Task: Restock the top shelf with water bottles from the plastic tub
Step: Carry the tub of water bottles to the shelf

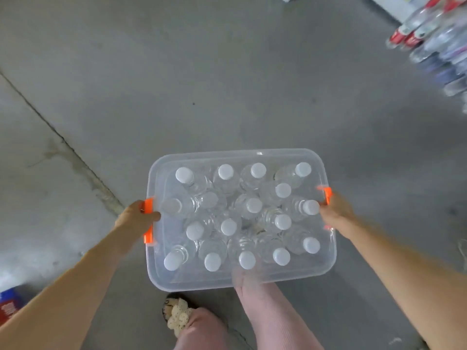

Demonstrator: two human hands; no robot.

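Observation:
A clear plastic tub (237, 282) with orange side handles is held above the grey floor in front of me. Several clear water bottles with white caps (254, 205) stand packed upright inside it. My left hand (137, 218) grips the orange handle on the tub's left side. My right hand (334, 209) grips the orange handle on the right side. The shelf's top level is out of view.
Blurred rows of bottles and red cans (429, 39) sit on shelving at the upper right. A blue and red box (8, 303) lies at the lower left. My legs in pink trousers (265, 314) and a sandalled foot (177, 315) are below the tub. A floor seam (63, 140) runs diagonally at left.

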